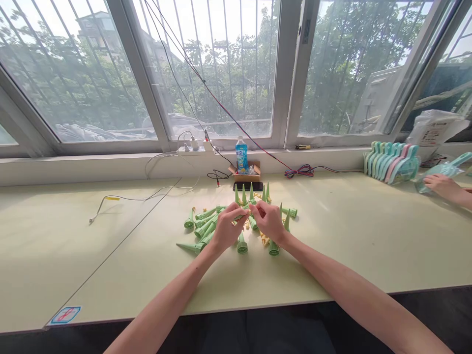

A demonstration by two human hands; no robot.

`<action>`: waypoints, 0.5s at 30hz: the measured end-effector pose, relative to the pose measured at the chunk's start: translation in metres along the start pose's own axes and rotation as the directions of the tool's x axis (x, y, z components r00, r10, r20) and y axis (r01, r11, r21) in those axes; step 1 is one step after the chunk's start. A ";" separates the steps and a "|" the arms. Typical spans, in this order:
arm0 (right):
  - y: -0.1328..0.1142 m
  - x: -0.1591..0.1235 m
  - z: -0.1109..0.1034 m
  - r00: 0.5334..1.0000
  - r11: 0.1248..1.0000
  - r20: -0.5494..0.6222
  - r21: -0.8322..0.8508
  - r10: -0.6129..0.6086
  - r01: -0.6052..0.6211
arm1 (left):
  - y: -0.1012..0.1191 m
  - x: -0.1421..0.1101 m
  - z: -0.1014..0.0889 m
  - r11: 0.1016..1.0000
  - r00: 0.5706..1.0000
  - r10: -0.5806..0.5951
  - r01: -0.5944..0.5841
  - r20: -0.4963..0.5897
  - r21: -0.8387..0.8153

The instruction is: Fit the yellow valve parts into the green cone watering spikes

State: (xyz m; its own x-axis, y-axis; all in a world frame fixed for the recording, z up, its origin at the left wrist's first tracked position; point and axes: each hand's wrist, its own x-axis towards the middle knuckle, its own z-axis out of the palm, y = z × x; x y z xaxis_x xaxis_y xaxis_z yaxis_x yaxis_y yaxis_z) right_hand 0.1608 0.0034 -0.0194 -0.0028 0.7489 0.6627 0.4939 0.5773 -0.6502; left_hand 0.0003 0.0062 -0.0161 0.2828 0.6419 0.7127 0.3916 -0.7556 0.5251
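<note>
Hands of the wearer, two: left hand, grip closed on a green spike that the fingers mostly cover, its exact heading untold; right hand, fingertips drawn in just beside the left's, cannot tell whether on anything. Both are above the middle of the surface. Green spikes, loose, overlapping, full count untold: at least five toward the back edge point up, long axes vertical; one at the group's left lies with its tip toward the left end; two have open wide ends toward the front edge. Yellow pieces, several, among them. Toward the back edge: bottle, one; carton, one; black phone, one. Near the right end: another person's hand, one.
</note>
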 end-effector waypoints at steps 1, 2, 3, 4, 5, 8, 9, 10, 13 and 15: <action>0.000 0.000 0.000 1.000 1.000 0.001 0.001 -0.001 0.001 | 0.000 0.000 0.000 1.000 1.000 0.007 -0.007 0.000 0.004; -0.001 0.000 0.000 1.000 1.000 0.004 0.003 -0.004 0.004 | 0.000 0.000 -0.001 1.000 1.000 0.014 -0.014 0.000 0.008; -0.001 -0.001 0.000 1.000 1.000 0.006 0.007 -0.007 0.007 | 0.000 0.000 -0.001 1.000 1.000 0.020 -0.020 -0.002 0.012; -0.001 -0.001 0.000 1.000 1.000 0.007 0.010 -0.009 0.009 | 0.000 0.000 -0.001 1.000 1.000 0.026 -0.026 -0.004 0.016; -0.001 -0.001 0.000 1.000 1.000 0.008 0.011 -0.010 0.010 | 0.001 0.000 -0.001 0.999 0.999 0.032 -0.032 -0.006 0.019; 0.000 -0.001 0.001 1.000 1.000 0.006 0.007 -0.009 0.009 | 0.002 0.000 -0.002 0.999 0.999 0.049 -0.048 -0.010 0.019; 0.000 -0.002 0.001 1.000 1.000 0.003 0.008 -0.010 0.010 | 0.002 0.001 -0.002 0.998 0.999 0.053 -0.053 -0.010 0.017; 0.000 -0.002 0.001 1.000 1.000 0.000 0.011 -0.012 0.012 | 0.002 0.001 -0.002 0.998 0.998 0.055 -0.055 -0.010 0.014; 0.000 -0.002 0.001 1.000 1.000 -0.005 0.024 -0.016 0.017 | 0.003 0.000 -0.002 0.998 0.998 0.055 -0.055 -0.010 0.006; 0.000 -0.002 0.001 1.000 0.999 -0.010 0.027 -0.020 0.020 | 0.002 0.000 -0.002 0.999 0.998 0.054 -0.054 -0.012 -0.001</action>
State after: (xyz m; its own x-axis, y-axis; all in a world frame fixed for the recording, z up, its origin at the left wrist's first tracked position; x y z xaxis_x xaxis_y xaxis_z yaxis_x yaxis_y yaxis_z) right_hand 0.1602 0.0027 -0.0210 -0.0040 0.7342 0.6789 0.4701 0.6007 -0.6467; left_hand -0.0005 0.0042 -0.0136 0.2931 0.5987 0.7454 0.3747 -0.7892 0.4866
